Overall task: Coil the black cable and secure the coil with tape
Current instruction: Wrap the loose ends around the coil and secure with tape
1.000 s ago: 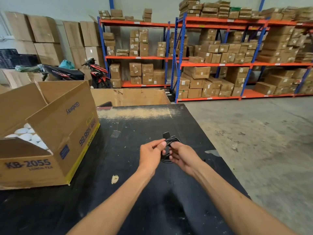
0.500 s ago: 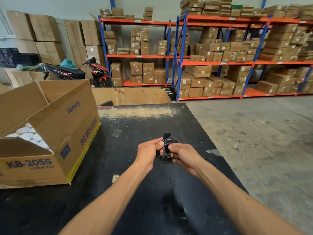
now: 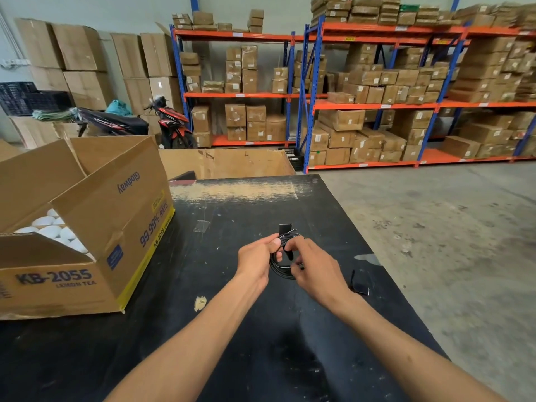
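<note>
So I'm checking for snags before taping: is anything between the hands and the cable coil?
Nothing visible. Both the left hand and right hand already pinch the coil, held above the table, with a black tape strip sticking up from it.

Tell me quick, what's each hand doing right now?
Left hand: closed, pinching the black cable coil.
Right hand: closed on the same coil.

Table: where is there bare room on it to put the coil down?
Bare black table lies ahead of both hands, up to the worn pale strip, and also near the person, between the forearms. The left side is crowded by the open box. A small dark scrap lies right of the right hand.
</note>
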`<state>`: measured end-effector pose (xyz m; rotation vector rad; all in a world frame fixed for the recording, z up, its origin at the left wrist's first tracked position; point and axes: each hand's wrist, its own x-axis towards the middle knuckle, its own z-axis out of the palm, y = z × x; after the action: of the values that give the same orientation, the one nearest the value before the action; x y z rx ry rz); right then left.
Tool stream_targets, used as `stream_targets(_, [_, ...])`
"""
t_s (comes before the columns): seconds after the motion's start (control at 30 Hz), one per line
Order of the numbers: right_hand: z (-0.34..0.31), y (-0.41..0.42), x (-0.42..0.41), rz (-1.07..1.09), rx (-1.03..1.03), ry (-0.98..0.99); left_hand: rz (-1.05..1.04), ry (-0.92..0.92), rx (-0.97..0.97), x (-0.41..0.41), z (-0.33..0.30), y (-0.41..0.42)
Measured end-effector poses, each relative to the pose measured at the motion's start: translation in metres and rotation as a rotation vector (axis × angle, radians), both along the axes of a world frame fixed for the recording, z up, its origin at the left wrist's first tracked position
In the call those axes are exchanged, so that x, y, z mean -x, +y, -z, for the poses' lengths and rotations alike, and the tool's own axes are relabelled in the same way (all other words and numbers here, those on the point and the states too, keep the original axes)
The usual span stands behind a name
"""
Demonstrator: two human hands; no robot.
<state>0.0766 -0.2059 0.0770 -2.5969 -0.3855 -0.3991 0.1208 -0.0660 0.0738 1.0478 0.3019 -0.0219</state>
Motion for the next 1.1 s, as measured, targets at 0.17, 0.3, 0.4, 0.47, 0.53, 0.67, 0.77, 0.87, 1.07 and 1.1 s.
stream_targets(0.17, [-0.002,0.001,-0.001,-0.037,0.128,-0.152,0.004,0.015,0.019,0.001,-0.002,0.002])
stream_targets(0.3, [-0.007,-0.002,0.001,-0.115,0.085,-0.301,-0.004,0.001,-0.019,0.004,0.003,0.004])
stream_targets(0.4, [-0.015,-0.005,-0.004,-0.122,0.071,-0.364,0.012,-0.036,-0.044,0.008,0.008,0.003])
stream_targets(0.47, [-0.018,-0.008,-0.01,-0.117,0.097,-0.332,0.019,-0.059,-0.07,0.008,0.009,0.002])
stream_targets(0.53, [-0.022,-0.012,-0.017,-0.146,0.137,-0.294,0.029,-0.077,-0.116,0.008,0.009,0.002])
stream_targets(0.67, [-0.035,-0.016,-0.026,-0.177,0.087,-0.179,0.072,-0.121,-0.169,0.006,0.011,0.006])
stream_targets(0.77, [-0.039,-0.016,-0.028,-0.142,-0.076,-0.11,0.103,-0.166,-0.214,0.005,0.009,0.008])
stream_targets(0.87, [-0.041,-0.016,-0.029,-0.082,-0.337,0.041,0.14,-0.205,-0.228,0.005,0.01,0.009])
stream_targets(1.07, [-0.043,-0.022,-0.041,0.125,-0.599,0.171,0.243,-0.282,-0.248,0.011,0.02,0.013])
stream_targets(1.1, [-0.043,-0.025,-0.042,0.16,-0.659,0.184,0.25,-0.292,-0.245,0.012,0.022,0.013])
